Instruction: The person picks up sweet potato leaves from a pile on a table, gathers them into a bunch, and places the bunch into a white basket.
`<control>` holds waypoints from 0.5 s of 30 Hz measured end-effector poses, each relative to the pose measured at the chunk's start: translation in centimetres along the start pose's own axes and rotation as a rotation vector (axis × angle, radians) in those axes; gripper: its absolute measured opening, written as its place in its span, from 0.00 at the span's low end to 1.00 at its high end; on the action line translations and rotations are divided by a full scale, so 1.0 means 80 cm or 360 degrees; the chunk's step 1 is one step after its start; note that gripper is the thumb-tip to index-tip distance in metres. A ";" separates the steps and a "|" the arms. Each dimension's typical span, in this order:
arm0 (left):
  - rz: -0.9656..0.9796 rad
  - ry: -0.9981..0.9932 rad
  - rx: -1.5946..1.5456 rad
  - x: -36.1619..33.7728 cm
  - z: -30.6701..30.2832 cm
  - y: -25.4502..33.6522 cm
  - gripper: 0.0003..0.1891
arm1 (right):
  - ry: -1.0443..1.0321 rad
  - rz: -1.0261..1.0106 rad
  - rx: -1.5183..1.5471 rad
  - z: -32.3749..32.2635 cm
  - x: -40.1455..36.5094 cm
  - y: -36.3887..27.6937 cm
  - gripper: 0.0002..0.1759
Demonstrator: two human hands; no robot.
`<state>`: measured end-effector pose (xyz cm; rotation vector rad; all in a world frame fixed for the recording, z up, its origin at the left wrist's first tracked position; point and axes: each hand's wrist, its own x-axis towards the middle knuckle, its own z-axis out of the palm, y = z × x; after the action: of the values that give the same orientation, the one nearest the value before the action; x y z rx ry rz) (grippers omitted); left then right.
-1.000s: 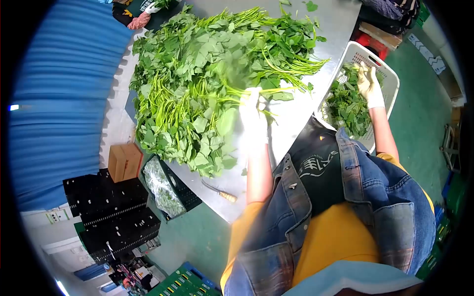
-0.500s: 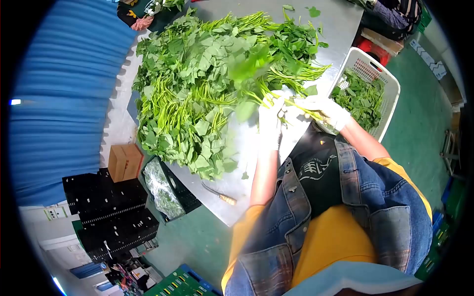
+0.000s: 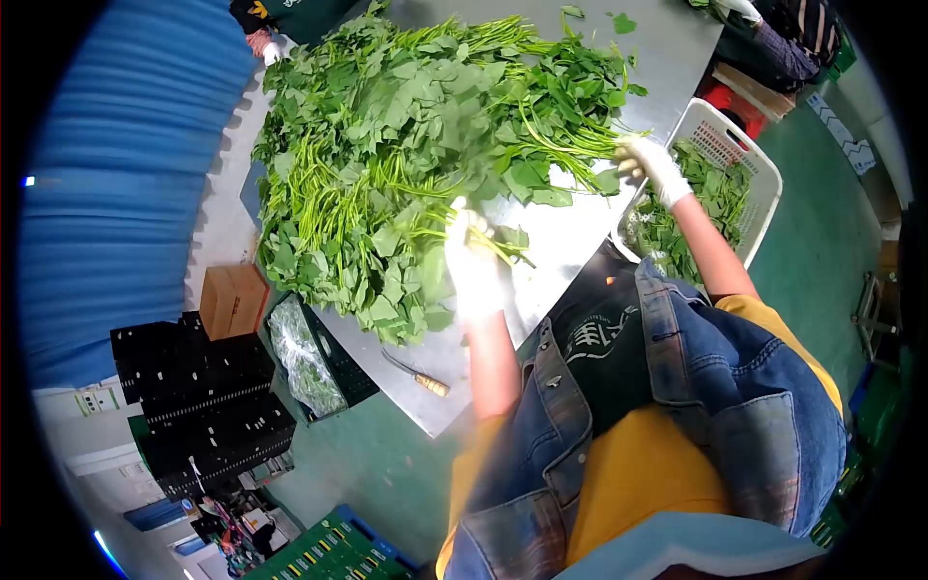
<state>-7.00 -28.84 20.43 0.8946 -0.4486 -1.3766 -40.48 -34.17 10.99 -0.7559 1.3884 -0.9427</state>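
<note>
The left hand [image 3: 472,246], in a white glove, is holding a few green stems [image 3: 505,253] in a closed grip, over the table [image 3: 570,232] just beside a large pile of leafy greens [image 3: 387,174]. The right hand [image 3: 650,166], also gloved, is reaching to the stem ends at the pile's right edge; its fingers are curling, but whether its grip is holding a stem is hard to make out. A white basket [image 3: 770,184] is standing beside the table, with loose leaves [image 3: 723,198] lying inside. A curved knife [image 3: 416,374] is lying near the table's corner.
</note>
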 end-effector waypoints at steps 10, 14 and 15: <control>0.0763 0.0483 0.0271 -0.030 0.013 0.033 0.09 | 0.0074 -0.0872 -0.1873 0.087 0.045 -0.012 0.12; 0.0304 0.0157 -0.0090 -0.016 -0.017 0.015 0.11 | -0.0515 -0.0302 -0.0184 0.103 -0.005 -0.096 0.10; 0.0231 0.0181 -0.0089 -0.015 -0.022 0.006 0.11 | -0.0528 -0.0288 -0.0171 0.109 -0.018 -0.111 0.10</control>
<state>-5.65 -27.26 19.96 0.8731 -0.3787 -1.1942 -32.67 -37.74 20.06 -1.0816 1.0980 -0.8404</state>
